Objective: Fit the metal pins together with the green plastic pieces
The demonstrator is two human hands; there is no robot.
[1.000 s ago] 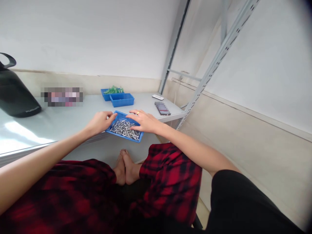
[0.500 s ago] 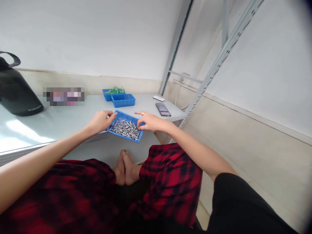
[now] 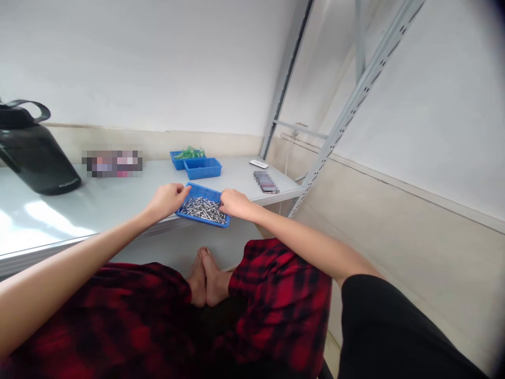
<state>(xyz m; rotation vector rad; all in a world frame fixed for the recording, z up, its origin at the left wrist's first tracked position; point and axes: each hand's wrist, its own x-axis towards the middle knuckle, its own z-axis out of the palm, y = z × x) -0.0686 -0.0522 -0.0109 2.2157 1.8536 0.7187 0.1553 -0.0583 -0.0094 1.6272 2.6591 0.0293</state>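
A shallow blue tray is tilted over the front edge of the shelf, holding a heap of shiny, nail-like metal pieces. My left hand is closed on the tray's left end, with the thumb over the rim. At the right end, my right hand has its fingers curled together just inside the tray beside the metal pieces. Its fingertips are partly hidden, so whether they pinch a piece or the tray wall does not show.
Behind the tray stand another blue tray and a blue tray with green plastic pieces. A phone and a white flat device lie right. A dark bottle stands left. A metal shelf post rises at right.
My right hand's raised fingers have folded down, and the hand has closed at the tray's right end. My left hand keeps its hold. The whole view has shifted slightly.
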